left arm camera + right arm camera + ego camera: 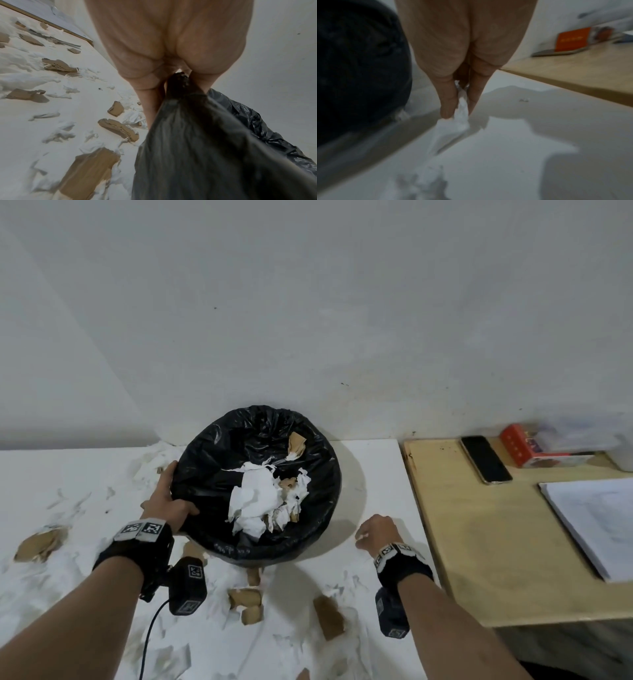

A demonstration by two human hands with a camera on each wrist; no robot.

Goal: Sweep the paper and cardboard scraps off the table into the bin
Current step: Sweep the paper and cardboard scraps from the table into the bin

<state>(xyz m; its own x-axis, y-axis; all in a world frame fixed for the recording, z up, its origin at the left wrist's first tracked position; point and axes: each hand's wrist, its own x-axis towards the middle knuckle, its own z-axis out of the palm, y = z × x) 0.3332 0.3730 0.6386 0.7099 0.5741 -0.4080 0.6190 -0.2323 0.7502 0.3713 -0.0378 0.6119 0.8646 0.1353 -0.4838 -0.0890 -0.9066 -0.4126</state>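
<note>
A round bin (318,529) lined with a black bag stands tilted on the white table (383,474), with crumpled white paper (260,501) and cardboard bits inside. My left hand (169,498) grips the bin's left rim (180,83), thumb over the edge. My right hand (375,530) is just right of the bin, low over the table, fingers curled and pinching a white paper scrap (461,115). Torn cardboard scraps (246,601) and white paper shreds (60,134) lie scattered over the table near me and to the left.
A wooden table (479,542) adjoins on the right, holding a phone (485,459), a red box (534,446) and a stack of white paper (596,518). A white wall (308,302) rises right behind the bin. A cable (147,642) hangs from my left wrist camera.
</note>
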